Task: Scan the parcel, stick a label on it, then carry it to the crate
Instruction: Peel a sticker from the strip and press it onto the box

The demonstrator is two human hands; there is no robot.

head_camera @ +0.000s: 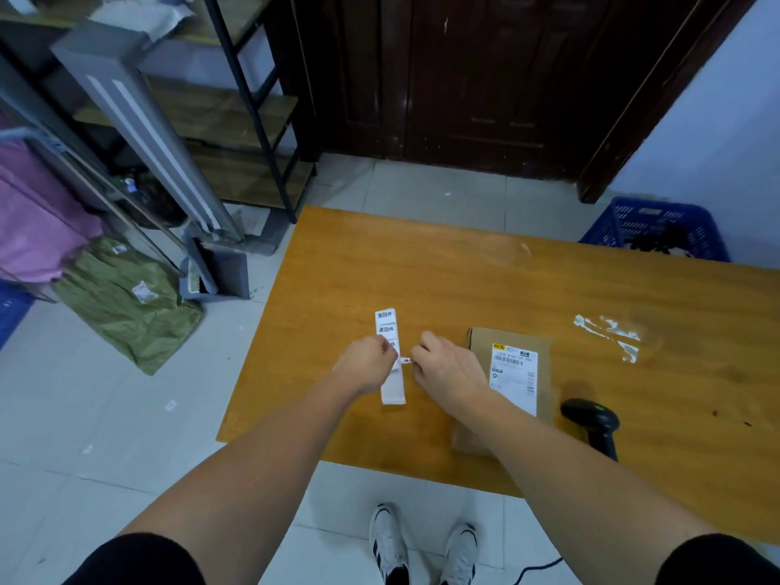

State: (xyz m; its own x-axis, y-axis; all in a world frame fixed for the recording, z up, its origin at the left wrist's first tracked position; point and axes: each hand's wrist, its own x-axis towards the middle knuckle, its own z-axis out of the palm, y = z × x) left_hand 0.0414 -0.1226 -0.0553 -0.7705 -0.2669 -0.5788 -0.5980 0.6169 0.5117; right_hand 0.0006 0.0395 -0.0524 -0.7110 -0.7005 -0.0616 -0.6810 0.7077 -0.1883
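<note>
A brown cardboard parcel [513, 344] with a white shipping label lies flat on the wooden table [464, 272], partly under my right forearm. To its left lies a white strip of labels [387, 327] with printed characters. My left hand [367, 365] pinches the strip at its middle. My right hand [447, 369] pinches a small label [406, 361] that is half peeled off the strip. A black handheld scanner [593, 420] rests on the table right of the parcel. The blue crate [658, 225] stands on the floor beyond the table's far right corner.
White tape scraps [612, 331] are stuck to the table at the right. A metal shelf rack [236, 120], a grey stand, purple fabric and a green sack [126, 297] crowd the floor at the left. A dark wooden door [464, 78] is behind the table. My shoes are below the table edge.
</note>
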